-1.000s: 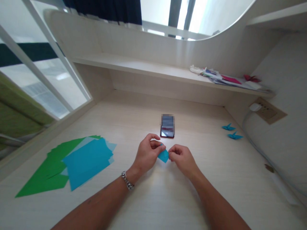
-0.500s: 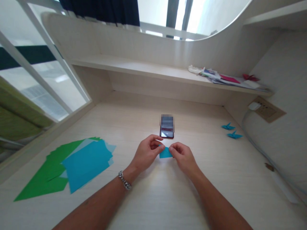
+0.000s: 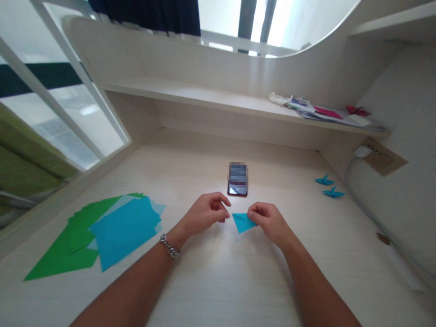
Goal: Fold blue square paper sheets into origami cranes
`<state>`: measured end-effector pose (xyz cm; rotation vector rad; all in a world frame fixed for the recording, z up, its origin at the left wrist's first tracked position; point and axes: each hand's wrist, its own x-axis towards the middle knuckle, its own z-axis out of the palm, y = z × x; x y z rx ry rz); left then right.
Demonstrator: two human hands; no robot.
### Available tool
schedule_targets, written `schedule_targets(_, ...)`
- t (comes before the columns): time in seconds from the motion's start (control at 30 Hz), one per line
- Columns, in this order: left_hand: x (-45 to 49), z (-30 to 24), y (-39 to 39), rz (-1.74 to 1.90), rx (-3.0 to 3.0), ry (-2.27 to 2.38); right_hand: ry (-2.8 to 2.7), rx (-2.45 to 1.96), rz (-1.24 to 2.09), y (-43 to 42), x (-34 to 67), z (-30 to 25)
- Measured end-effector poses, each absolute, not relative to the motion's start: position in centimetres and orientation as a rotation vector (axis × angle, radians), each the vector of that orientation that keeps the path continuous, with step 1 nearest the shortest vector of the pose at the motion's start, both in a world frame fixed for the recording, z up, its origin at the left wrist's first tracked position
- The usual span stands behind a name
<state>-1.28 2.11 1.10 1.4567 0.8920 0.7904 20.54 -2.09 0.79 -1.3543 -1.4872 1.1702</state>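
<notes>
A small folded piece of blue origami paper [image 3: 241, 223] is pinched by its right side between the thumb and fingers of my right hand [image 3: 267, 222]. Its free part points left and toward me, just above the desk. My left hand [image 3: 208, 211] is a short way to the left of the paper, not touching it. The thumb and index finger there are apart, with nothing between them; the other fingers curl underneath. A silver chain bracelet [image 3: 170, 246] circles the left wrist. Just beyond both hands a phone [image 3: 237, 187] lies on the desk, its screen partly blurred.
Blue paper sheets [image 3: 126, 234] overlap green sheets [image 3: 61, 259] at the left. Two folded blue paper birds [image 3: 324, 180] sit at the right, near a grey cable [image 3: 361, 200] plugged into a wall socket [image 3: 383, 156]. Papers [image 3: 316, 110] lie on the low shelf [image 3: 204, 97].
My left hand has let go of the blue paper and moved left. The right hand has shifted slightly right with the paper, which is now turned so a corner points toward me.
</notes>
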Motion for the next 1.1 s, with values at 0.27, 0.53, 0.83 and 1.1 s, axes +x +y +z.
schedule_targets(0.27,0.9,1.0,0.8,0.893,1.211,0.827,-1.067,-1.303,1.148,-2.0,19.1,0.3)
schedule_targets(0.53,1.6,0.3,0.5,1.073,1.156,0.979,-1.23,-1.26,1.18,-2.4,16.8,-0.6)
schedule_targets(0.83,1.1,0.1,0.4,0.771,1.474,0.973,-1.257,-1.237,1.21,-2.0,18.6,0.0)
schedule_targets(1.1,1.2,0.5,0.4,0.798,1.403,0.958,-1.179,-1.271,1.327,-2.2,18.9,0.1)
